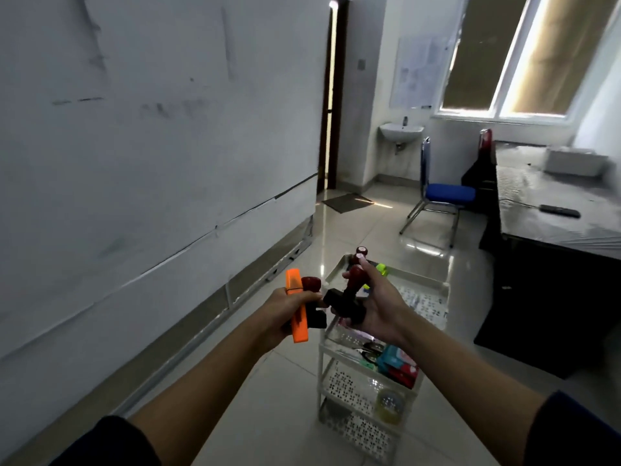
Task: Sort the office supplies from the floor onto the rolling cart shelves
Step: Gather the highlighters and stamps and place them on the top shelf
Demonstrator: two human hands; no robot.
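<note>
My left hand (284, 309) grips an orange highlighter (296, 306) together with a black stamp with a dark red knob (311, 284). My right hand (376, 302) holds another black stamp with a red handle (347, 297), just above the near end of the white rolling cart (437, 285). On the cart's top shelf stand two more red-knobbed stamps (360, 253) and a neon green item (382, 269). The middle shelf holds scissors and a teal and red pack (398, 364). A roll of tape (389, 405) lies on the lower shelf.
A white wall runs along the left with a floor trim. A blue chair (448, 193) stands beyond the cart. A dark desk (554, 210) covered in plastic fills the right. A sink (401, 131) and a doorway are at the back. Tiled floor surrounds the cart.
</note>
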